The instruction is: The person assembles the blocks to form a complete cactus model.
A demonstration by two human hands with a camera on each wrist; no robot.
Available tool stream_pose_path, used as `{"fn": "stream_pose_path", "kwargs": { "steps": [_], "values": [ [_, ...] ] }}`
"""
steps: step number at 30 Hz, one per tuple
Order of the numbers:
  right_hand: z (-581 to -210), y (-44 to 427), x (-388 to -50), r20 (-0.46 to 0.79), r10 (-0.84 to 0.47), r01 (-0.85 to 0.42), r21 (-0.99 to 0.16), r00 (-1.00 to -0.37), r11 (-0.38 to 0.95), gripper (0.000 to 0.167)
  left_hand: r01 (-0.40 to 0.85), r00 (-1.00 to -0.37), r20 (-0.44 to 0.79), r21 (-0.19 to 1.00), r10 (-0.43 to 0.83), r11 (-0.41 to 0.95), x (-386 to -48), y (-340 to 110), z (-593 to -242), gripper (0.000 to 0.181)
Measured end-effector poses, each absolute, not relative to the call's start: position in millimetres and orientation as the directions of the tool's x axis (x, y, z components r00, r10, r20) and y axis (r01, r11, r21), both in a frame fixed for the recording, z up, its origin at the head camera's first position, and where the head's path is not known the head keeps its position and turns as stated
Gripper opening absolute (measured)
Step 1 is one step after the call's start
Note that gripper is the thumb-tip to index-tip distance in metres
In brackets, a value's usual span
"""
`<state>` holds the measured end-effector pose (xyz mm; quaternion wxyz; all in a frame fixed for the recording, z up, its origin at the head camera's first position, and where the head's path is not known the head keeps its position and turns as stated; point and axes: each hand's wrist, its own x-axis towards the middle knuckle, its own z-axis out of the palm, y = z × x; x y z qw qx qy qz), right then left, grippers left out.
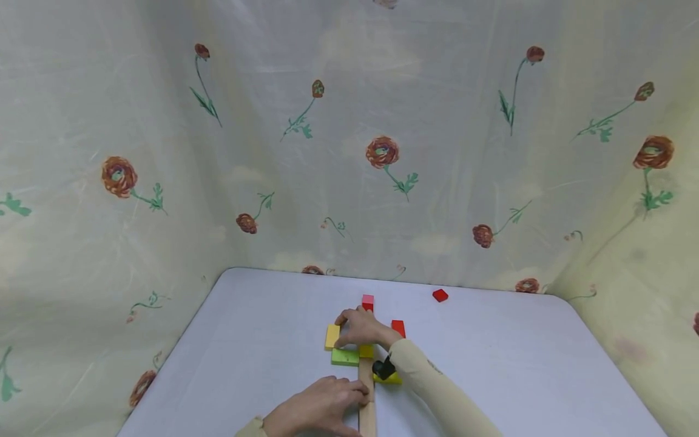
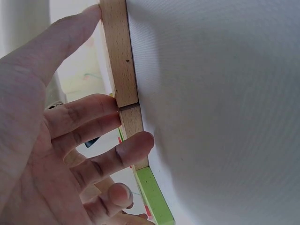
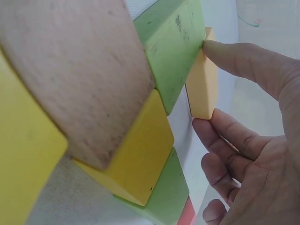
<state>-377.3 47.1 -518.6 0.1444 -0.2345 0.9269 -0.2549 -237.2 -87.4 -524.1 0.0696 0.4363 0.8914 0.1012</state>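
Between the thumb and fingers of my right hand [image 1: 361,328], a light orange-yellow block [image 1: 332,337] is pinched at its two ends; it lies beside a green block [image 3: 176,51]. My left hand [image 1: 322,403] touches two wooden blocks [image 2: 121,51] laid end to end, with the thumb near one end and fingertips by the joint; its other fingers are loosely spread. A yellow block [image 3: 140,150] adjoins the wooden row, and a second green block [image 3: 161,194] adjoins it in the right wrist view. The right hand partly covers the far blocks in the head view.
A pink-red block [image 1: 368,301] stands at the row's far end. One red block [image 1: 398,328] shows right of my right hand, and another yellow block [image 1: 389,379] lies under that forearm. A loose red block [image 1: 440,295] sits near the back edge of the white table [image 1: 508,352]. Flowered curtains surround it.
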Motion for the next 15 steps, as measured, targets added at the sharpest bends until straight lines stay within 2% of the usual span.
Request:
{"fn": "stream_pose_path", "kwargs": {
  "steps": [15],
  "values": [
    [-515.5, 49.0, -375.8, -0.157, -0.519, -0.359, -0.555, -0.841, 0.75, 0.043, 0.757, -0.616, -0.038, 0.248, 0.787, 0.604, -237.2, -87.7, -525.7, 0.056]
  ]
}}
